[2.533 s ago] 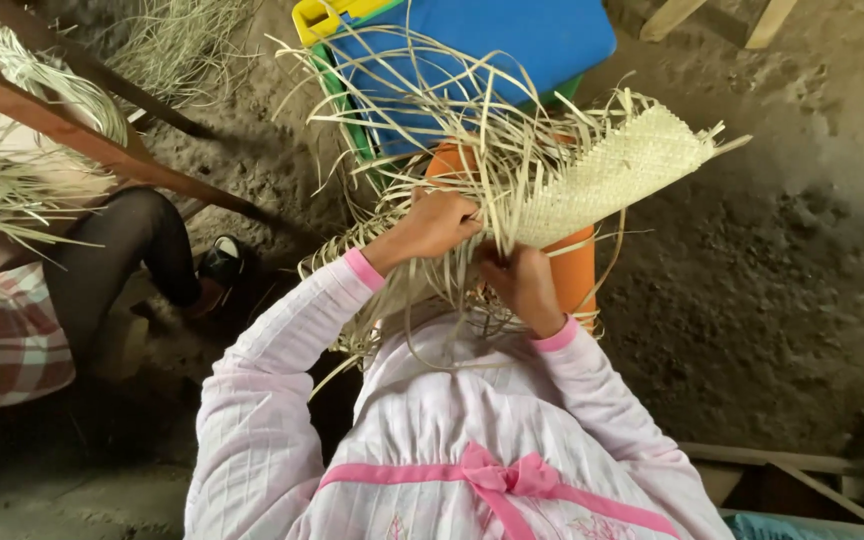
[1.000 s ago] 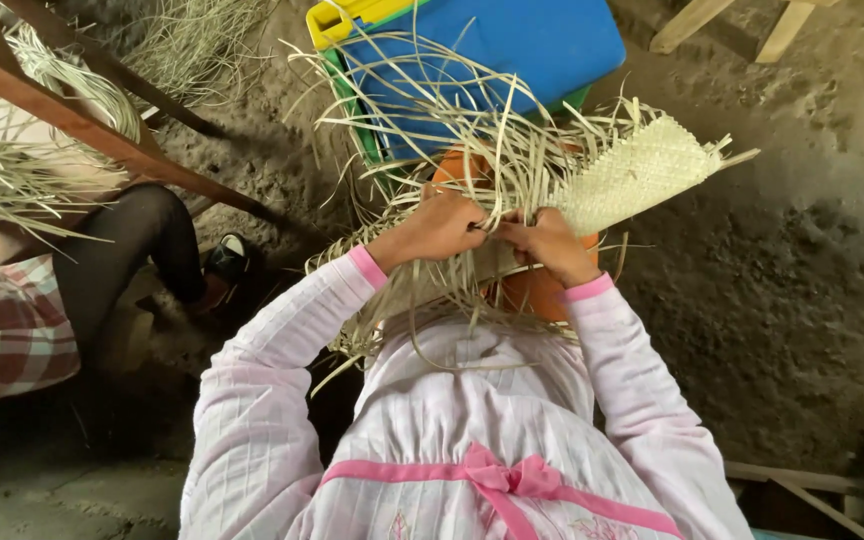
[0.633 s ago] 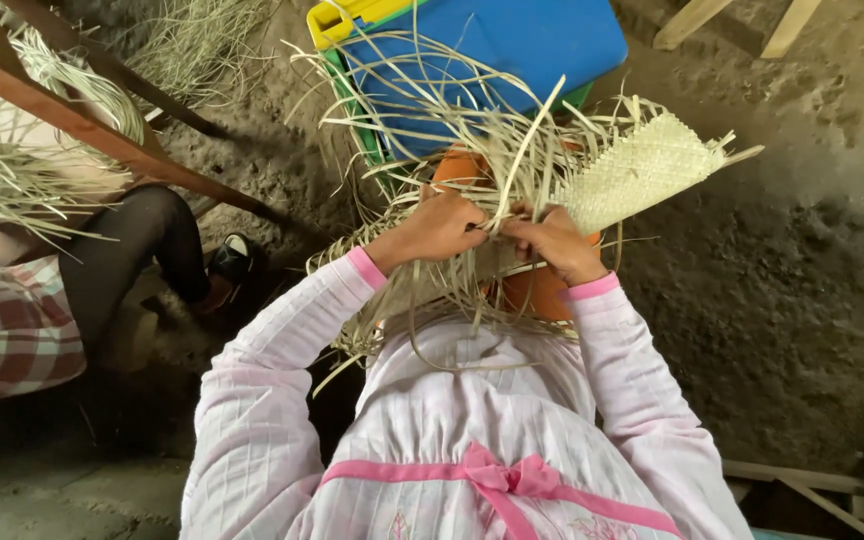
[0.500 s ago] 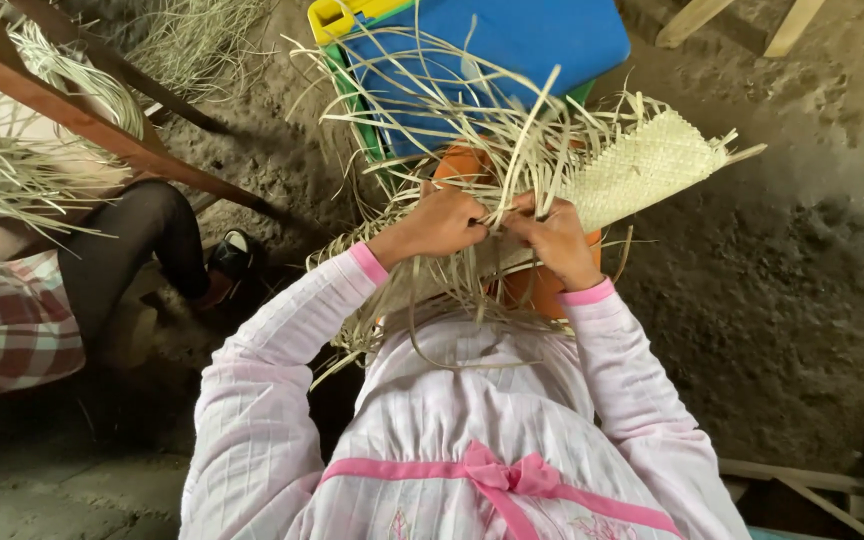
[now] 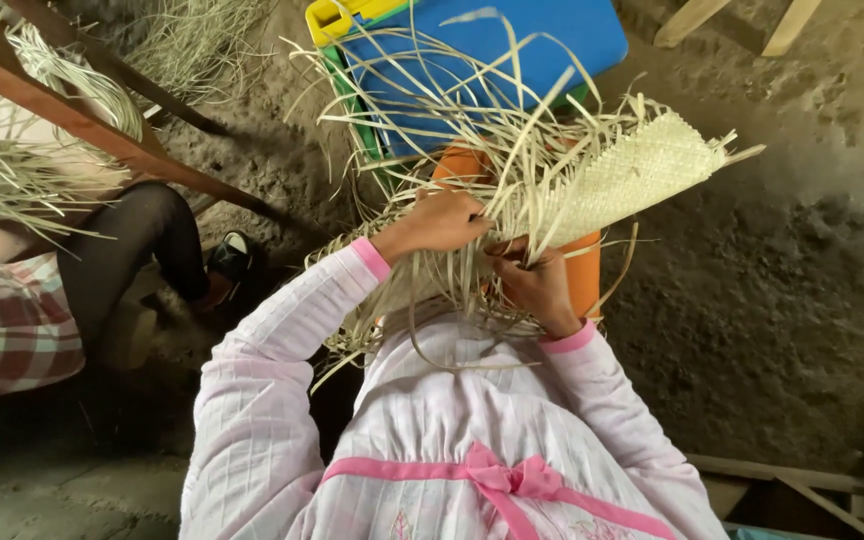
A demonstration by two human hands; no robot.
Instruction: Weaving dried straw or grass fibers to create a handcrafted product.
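A pale woven straw mat (image 5: 632,180) with many loose strips (image 5: 452,110) fanning out from its edge lies over my lap. My left hand (image 5: 440,222) pinches a bundle of the loose strips near the woven edge. My right hand (image 5: 535,283) sits just below the mat and grips strips at the weave's lower corner. Both arms wear pink-striped sleeves. An orange container (image 5: 582,275) shows beneath the mat, partly hidden by the strips.
A blue plastic stool with a yellow and green frame (image 5: 512,50) stands ahead. At the left sits another person in a plaid skirt (image 5: 12,320) and dark leggings, holding straw. A brown wooden beam (image 5: 102,140) crosses the upper left. Dirt floor surrounds me.
My right hand has slid down from beside the left hand to below the mat. A long strip that stood up between the hands has bent over toward the stool.
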